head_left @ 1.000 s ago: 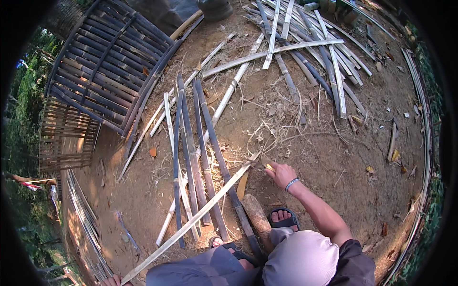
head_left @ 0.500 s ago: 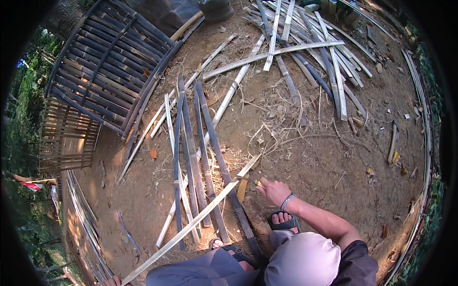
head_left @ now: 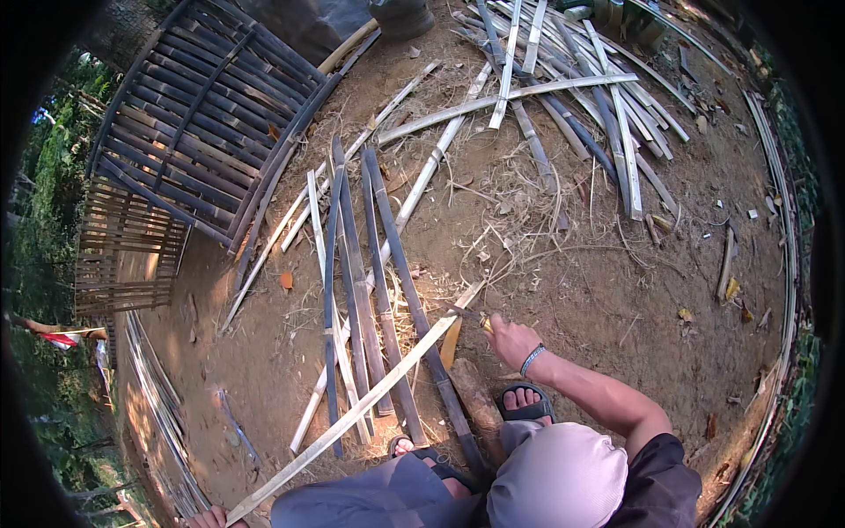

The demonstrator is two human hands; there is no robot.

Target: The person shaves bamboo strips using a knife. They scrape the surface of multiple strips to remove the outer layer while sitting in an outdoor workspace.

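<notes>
The long pale bamboo strip (head_left: 352,414), judged light, springy and sharp-edged, is pinched at its near end by the left hand (head_left: 209,517), while the right hand (head_left: 513,341) is clenched on a knife (head_left: 471,315) at its far end.

The right hand (head_left: 510,339) has moved a little lower and nearer to the body than one second ago, then it hardly moved more. The knife (head_left: 466,314) in its fingers now meets the top end of the pale strip (head_left: 352,414), which lies flatter than before.
</notes>
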